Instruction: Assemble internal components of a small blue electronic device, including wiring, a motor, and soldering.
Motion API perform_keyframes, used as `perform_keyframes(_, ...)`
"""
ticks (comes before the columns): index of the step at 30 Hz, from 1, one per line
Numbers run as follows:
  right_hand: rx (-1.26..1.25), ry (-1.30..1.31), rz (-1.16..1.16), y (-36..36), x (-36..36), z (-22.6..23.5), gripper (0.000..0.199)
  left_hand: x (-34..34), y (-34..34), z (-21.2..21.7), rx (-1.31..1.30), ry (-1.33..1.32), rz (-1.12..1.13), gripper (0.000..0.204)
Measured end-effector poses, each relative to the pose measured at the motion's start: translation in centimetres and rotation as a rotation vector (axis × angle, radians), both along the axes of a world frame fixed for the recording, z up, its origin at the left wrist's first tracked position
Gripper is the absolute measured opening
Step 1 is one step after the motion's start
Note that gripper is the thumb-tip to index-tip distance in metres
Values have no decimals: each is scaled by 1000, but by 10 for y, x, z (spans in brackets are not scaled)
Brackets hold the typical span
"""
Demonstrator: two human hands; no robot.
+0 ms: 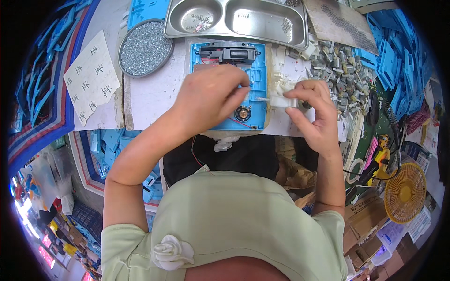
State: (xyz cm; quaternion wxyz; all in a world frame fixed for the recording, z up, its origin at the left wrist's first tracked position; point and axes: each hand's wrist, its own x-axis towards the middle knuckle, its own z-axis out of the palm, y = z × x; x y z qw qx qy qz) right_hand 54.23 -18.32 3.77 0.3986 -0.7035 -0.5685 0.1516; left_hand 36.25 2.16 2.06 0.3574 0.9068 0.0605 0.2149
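Note:
In front of me lies a blue plastic housing (259, 79) with a black module (233, 55) at its far end and a small round speaker (243, 113) near its close end. My left hand (208, 96) covers the housing's left and middle, thumb and forefinger pinched together; what is between them is too small to tell. Just right of the housing, my right hand (318, 112) grips a white plastic piece (282, 100) between thumb and fingers. Its thin tip points left over the housing's right edge. Thin wires hang below my left wrist.
A round dish of small screws (146, 48) stands at the far left, near a marked paper sheet (92, 77). A steel tray (265, 23) sits behind the housing. Small motors (335, 70) are heaped at right, with blue plastic parts (393, 61) beyond. A yellow fan (405, 193) is lower right.

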Motion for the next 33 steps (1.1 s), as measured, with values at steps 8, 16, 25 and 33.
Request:
perform_keyframes(8, 37, -440, 154, 41, -18, 15, 22, -21, -1, -20, -155, -125, 114, 11)
perform_keyframes(16, 81, -535, 238, 52, -19, 21, 17, -20, -4, -21, -180, -115, 157, 17)
perform_keyframes(25, 75, -355, 273, 56, -16, 16, 26, -22, -1, -19, -154, -102, 110, 11)
perform_keyframes(33, 96, -134, 129, 36, -13, -22, 30, -22, -1, -19, -211, -92, 118, 10)
